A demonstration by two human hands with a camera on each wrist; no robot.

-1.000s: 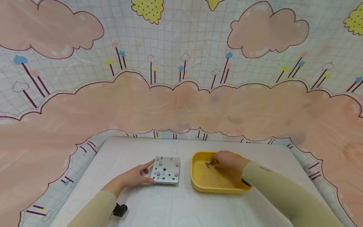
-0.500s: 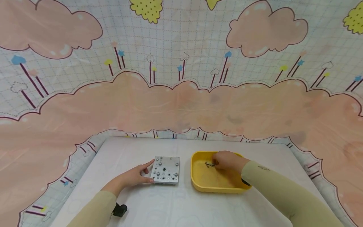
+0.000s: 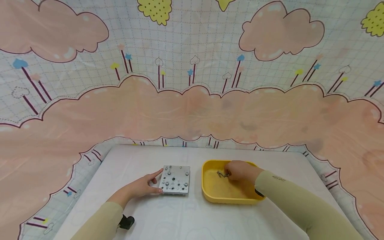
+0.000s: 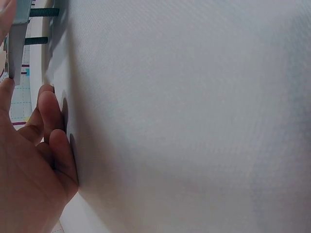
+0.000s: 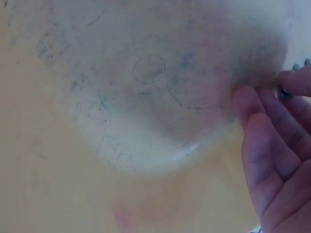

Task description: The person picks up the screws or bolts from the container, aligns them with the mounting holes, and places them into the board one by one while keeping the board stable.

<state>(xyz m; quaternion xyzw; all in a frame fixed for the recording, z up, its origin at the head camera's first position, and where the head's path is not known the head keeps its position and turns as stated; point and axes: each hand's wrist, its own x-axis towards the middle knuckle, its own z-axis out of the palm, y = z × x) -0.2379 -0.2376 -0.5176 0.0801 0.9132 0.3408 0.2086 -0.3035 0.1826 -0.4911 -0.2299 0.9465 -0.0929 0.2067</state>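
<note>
Right hand [image 3: 240,170] in tray [image 3: 210,195], fingertips on screws [image 3: 222,174]; pinch unclear. Small, hard, slippery: take by shank. Left hand [image 3: 141,186], fingers straight, steadies plate [image 3: 175,180].

place: staged recording booth | cue: cartoon cloud backdrop [image 3: 192,110] | white table [image 3: 192,220]

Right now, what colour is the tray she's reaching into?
Yellow tray; the head view shows it best.
</note>
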